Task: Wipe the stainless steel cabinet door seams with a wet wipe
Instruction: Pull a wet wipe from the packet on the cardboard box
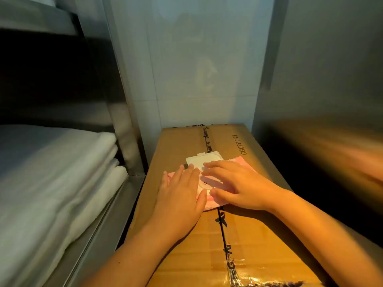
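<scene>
On the cardboard box (244, 235), the flat left hand (180, 195) steadies the wipes pack (205, 161), seemingly so the open right hand (238, 187) can pull one.

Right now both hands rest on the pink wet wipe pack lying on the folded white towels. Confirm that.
Not quite: the head view shows the pink wet wipe pack lying on the cardboard box, not the folded white towels. The left hand and right hand do rest on it.

L: shelf post (122, 125) blocks | R: steel cabinet (310, 79) close | box (182, 141) far end — free
</scene>
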The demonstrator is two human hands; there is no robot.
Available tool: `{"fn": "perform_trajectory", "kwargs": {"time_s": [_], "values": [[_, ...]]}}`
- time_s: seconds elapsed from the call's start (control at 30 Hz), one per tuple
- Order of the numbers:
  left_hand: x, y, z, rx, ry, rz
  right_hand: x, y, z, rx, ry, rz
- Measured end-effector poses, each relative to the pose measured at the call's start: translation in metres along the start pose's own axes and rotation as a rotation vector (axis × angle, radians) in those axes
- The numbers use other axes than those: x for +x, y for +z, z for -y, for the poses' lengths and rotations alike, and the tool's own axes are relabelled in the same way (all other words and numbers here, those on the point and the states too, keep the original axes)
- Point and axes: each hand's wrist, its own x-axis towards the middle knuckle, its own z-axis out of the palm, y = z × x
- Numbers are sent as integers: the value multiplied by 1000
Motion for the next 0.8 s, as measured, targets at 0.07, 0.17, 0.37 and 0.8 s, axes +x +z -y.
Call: {"fn": "perform_trajectory", "kwargs": {"time_s": [0.07, 0.17, 0.37, 0.8], "values": [[2, 3, 2, 9, 7, -21, 3, 1, 0, 1, -11, 16], [1, 6, 3, 27, 23, -23, 4, 6, -1, -13, -12, 27], [1, 6, 4, 15, 31, -11, 5, 12, -2, -21, -22, 21], [2, 11, 6, -1, 42, -29, 13, 11, -5, -63, -49, 98]]}}
